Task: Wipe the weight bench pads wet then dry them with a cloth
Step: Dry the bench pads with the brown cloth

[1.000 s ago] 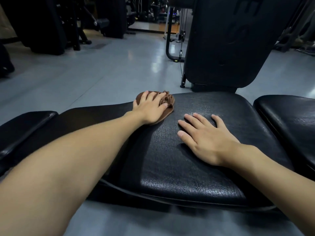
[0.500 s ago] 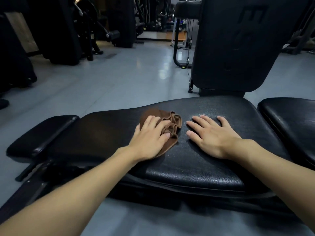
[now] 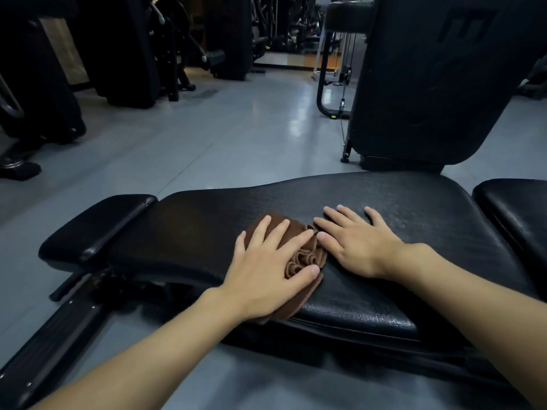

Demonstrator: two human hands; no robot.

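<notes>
The brown cloth (image 3: 303, 257) lies bunched in the middle of the frame, on the near half of the long bench pad (image 3: 399, 294), with its lower corner drooping over the pad's front edge. The left hand (image 3: 266, 270) lies flat on top of it, fingers spread wide and the thumb pressing the ruffled folds. The right hand (image 3: 359, 244) rests just right of the cloth on bare vinyl, fingers also splayed, its forefinger at the cloth's edge. I cannot tell whether they touch.

The pad's long axis runs left to right across the frame. So the cloth's open run looks to be leftward, toward the small end pad (image 3: 97, 223) at centre left. To the right, the bracing hand stands in the way. I cannot tell whether the cloth is wet.
</notes>
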